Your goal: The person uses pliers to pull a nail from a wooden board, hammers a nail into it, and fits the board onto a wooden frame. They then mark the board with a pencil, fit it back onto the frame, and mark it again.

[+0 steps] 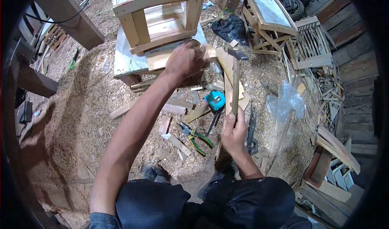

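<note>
My left hand (187, 59) is closed at the lower edge of a wooden frame (162, 38), its fingers bent; what it pinches, if anything, is too small to make out. The frame stands on a white-topped low table (122, 55). In my right hand (235, 132) is the wooden handle of a hammer (236, 87), held upright with its metal head at the top, to the right of the frame. Between my arms, a teal tape measure (214, 100) and green-handled pliers (196, 139) lie among wood offcuts.
Sawdust and wood scraps cover the floor (93, 107). At the upper right stand a wooden piece with a pale panel (271, 8) and a slatted piece (310, 42). A clear plastic bag (285, 102) lies right of the hammer. A post (71, 16) rises at the upper left.
</note>
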Demonstrator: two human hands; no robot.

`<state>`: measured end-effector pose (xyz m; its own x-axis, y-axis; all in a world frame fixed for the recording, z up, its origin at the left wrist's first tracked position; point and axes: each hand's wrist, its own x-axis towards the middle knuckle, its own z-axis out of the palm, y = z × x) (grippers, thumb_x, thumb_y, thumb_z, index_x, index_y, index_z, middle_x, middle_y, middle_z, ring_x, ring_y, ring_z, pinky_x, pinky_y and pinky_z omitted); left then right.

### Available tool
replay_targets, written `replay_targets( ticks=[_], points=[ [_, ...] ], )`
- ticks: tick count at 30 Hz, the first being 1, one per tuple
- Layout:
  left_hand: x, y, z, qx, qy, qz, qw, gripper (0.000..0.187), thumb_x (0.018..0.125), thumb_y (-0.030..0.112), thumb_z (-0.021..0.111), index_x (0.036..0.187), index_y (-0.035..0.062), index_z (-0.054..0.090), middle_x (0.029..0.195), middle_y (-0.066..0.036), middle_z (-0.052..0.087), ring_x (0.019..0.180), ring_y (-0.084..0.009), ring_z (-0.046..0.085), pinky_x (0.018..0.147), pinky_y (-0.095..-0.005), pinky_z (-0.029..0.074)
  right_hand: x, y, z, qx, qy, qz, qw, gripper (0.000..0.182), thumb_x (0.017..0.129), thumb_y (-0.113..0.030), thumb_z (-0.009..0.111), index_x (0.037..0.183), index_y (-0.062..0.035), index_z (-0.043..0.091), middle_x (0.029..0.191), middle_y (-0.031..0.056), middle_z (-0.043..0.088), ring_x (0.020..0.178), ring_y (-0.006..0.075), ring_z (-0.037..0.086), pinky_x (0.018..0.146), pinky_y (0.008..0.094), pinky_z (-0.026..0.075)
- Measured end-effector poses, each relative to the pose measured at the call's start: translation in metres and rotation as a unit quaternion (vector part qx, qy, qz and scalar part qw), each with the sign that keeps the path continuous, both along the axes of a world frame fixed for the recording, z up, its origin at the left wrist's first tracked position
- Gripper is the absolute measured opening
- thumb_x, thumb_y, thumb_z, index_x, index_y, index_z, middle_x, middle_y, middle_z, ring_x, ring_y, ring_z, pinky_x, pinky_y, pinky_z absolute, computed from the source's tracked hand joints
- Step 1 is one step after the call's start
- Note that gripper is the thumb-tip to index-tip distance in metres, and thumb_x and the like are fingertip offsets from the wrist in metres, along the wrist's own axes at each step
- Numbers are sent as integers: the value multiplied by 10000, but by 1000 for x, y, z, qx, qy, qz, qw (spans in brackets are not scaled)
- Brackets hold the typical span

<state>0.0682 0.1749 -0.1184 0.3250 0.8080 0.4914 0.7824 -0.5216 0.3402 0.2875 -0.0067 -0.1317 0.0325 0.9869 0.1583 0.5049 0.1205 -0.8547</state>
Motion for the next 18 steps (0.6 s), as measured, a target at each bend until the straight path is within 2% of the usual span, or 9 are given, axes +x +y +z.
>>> replay_targets(
  ticks=[3, 4, 6, 7, 12, 14, 15, 16, 18],
  points=[
    [3, 2, 1, 10, -10, 0, 1000, 321, 820, 281, 739, 1061, 72, 702, 1092, -164, 659, 980, -355, 633, 844, -427, 522, -4, 6, 7, 51, -30, -2, 998, 366, 1021, -207, 471, 1277, 52, 506, 865, 201, 656, 735, 242, 647, 663, 361, 505],
    [2, 3, -1, 12, -19, 0, 1000, 304, 816, 280, 742, 1032, 69, 711, 1086, -161, 658, 980, -358, 629, 848, -428, 518, -4, 9, 12, 53, -30, -2, 998, 366, 1021, -207, 471, 1277, 52, 506, 865, 201, 656, 735, 242, 647, 663, 361, 505],
    [0, 4, -3, -2, -32, 0, 999, 298, 812, 285, 745, 1016, 69, 715, 1086, -162, 656, 989, -358, 624, 851, -428, 514, -6, 12, 26, 38, 2, -9, 999, 396, 1026, -283, 465, 1251, 38, 525, 681, 35, 526, 599, 95, 481, 540, 281, 401],
    [-2, 5, -2, -15, -46, 1, 999, 293, 809, 289, 748, 1001, 69, 720, 1086, -164, 653, 998, -359, 618, 855, -427, 510, -9, 12, 41, 20, 28, -2, 999, 391, 1033, -279, 458, 1258, 33, 527, 687, 15, 523, 607, 64, 466, 531, 257, 385],
    [-1, 8, 4, -51, -67, -2, 996, 270, 826, 300, 722, 977, 76, 722, 1095, -173, 651, 995, -370, 616, 870, -443, 500, -5, 16, 61, 25, 25, 2, 999, 365, 1041, -250, 447, 1261, 29, 534, 688, -4, 513, 603, 52, 456, 526, 246, 375],
    [0, 9, 6, -69, -73, 12, 995, 290, 808, 310, 744, 970, 71, 724, 1104, -179, 648, 1000, -375, 612, 870, -443, 499, 2, 18, 67, -56, -65, 34, 996, 366, 1040, -240, 453, 1270, 33, 533, 684, -27, 485, 591, 42, 427, 514, 237, 353],
    [2, 7, 8, -106, -90, 36, 990, 303, 800, 322, 754, 958, 66, 722, 1093, -186, 649, 996, -383, 613, 868, -450, 497, 7, 21, 76, -128, -77, 66, 987, 366, 1037, -210, 455, 1300, 36, 522, 674, -16, 480, 585, 54, 419, 513, 251, 356],
    [3, 6, 9, -143, -106, 57, 982, 317, 792, 333, 764, 946, 60, 721, 1083, -193, 650, 992, -391, 613, 866, -457, 496, 6, 19, 84, -130, -78, 67, 986, 366, 1037, -210, 455, 1300, 36, 522, 674, -16, 480, 585, 54, 419, 513, 251, 356],
    [2, 8, 9, -143, -88, 43, 985, 363, 792, 370, 765, 979, 62, 720, 1089, -195, 653, 991, -388, 620, 852, -454, 497, 2, 16, 98, -100, -59, 45, 992, 384, 1014, -205, 484, 1276, 75, 516, 648, 185, 579, 565, 266, 613, 551, 384, 457]
  ],
)
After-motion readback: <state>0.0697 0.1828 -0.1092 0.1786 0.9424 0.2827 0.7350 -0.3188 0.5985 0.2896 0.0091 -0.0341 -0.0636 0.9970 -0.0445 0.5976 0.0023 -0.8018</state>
